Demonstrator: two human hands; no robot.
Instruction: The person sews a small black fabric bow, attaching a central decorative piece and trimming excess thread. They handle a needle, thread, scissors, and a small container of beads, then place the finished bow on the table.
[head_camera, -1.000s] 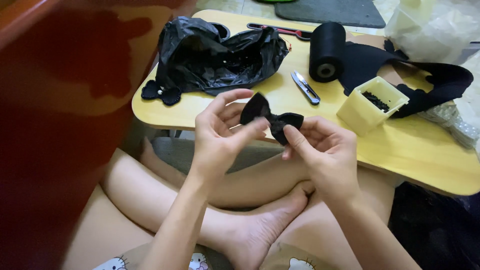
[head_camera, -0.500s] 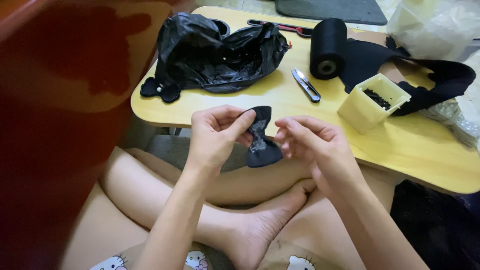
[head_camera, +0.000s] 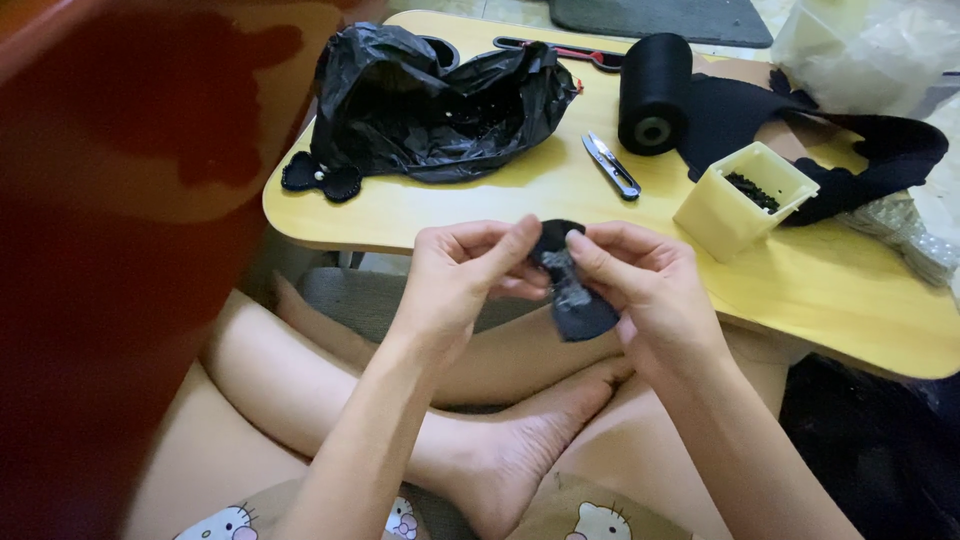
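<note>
Pinching a small black fabric bow piece (head_camera: 575, 290) between both hands, just off the near edge of the low yellow wooden lap table (head_camera: 560, 200) and above crossed bare legs. Left hand (head_camera: 462, 275) closing thumb and fingers on the upper left of the piece; right hand (head_camera: 640, 285) closing thumb and forefinger on its top and middle, other fingers curling behind. Holding it upright, lower lobe hanging free below the fingers — probably to keep the gathered middle pressed tight and facing the eye. A greyish patch showing at the middle; thread or glue, cannot tell.

Keeping supplies within reach on the table, well apart from the hands:
- crumpled black plastic bag (head_camera: 440, 105), mouth open, at far left; a small black scalloped fabric shape (head_camera: 322, 176) touching its near corner.
- small metal thread snips (head_camera: 612, 166) lying flat between bag and spool.
- fat black spool of thread (head_camera: 654, 92) lying on its side.
- pale yellow square plastic tub (head_camera: 745, 200) holding small dark bits, just beside a spread of black cloth (head_camera: 850, 150).
- red-handled tool (head_camera: 560, 48) at the far edge, partly hidden.

Against half a second ago: piece sitting slightly higher, right fingers now reaching onto its middle rather than hovering beside it. Against one second ago: piece turning from sideways, both lobes spread, to upright. Table items staying put.
</note>
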